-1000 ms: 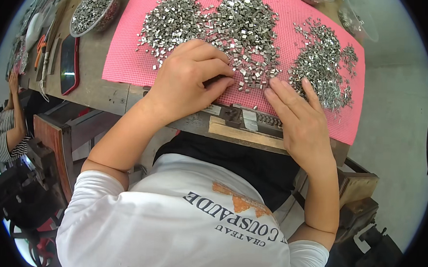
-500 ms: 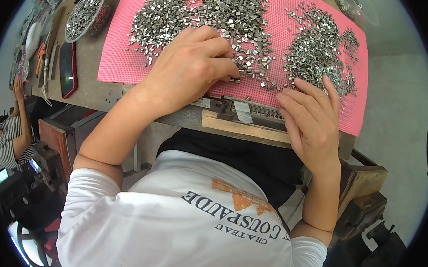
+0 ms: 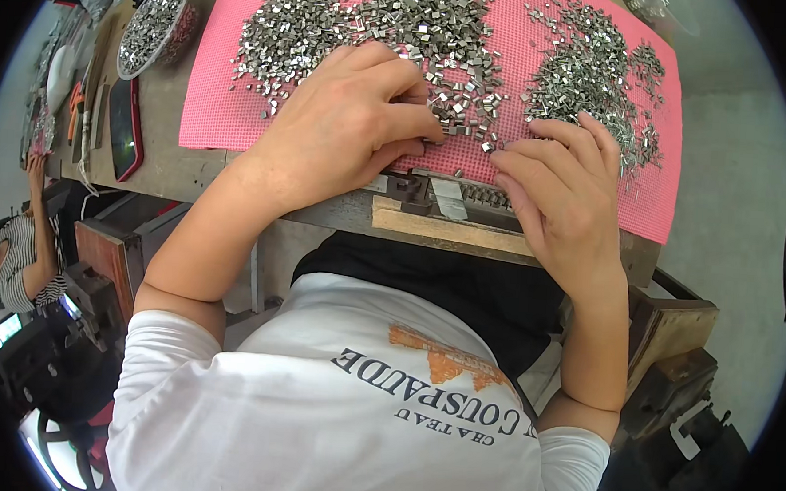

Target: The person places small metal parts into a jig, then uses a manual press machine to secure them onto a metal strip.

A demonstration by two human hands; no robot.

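My left hand (image 3: pixel 355 123) reaches over the pink mesh mat (image 3: pixel 217 116), its thumb and index finger drawn together at the near edge of the middle pile of small shiny metal pieces (image 3: pixel 431 21). Whatever is between those fingertips is too small to make out. Opposite, my right hand (image 3: pixel 573 197) has its fingers apart and curved, the index tip beside a loose metal piece (image 3: pixel 490 147). Below both hands, along the bench edge, lies a metal fixture (image 3: pixel 449 198) with a row of small pieces, its right end partly covered by my right hand.
More metal pieces form a left pile (image 3: pixel 293 36) and a right pile (image 3: pixel 588 78). A clear tub (image 3: pixel 160 29) of pieces and a red-edged phone (image 3: pixel 125 129) are at the left. A wooden strip (image 3: pixel 447 232) edges the bench. Another person (image 3: pixel 28 253) sits far left.
My right hand has shifted a little left and away from me, toward the loose piece. My left hand stays nearly in place, its fingertips slightly moved.
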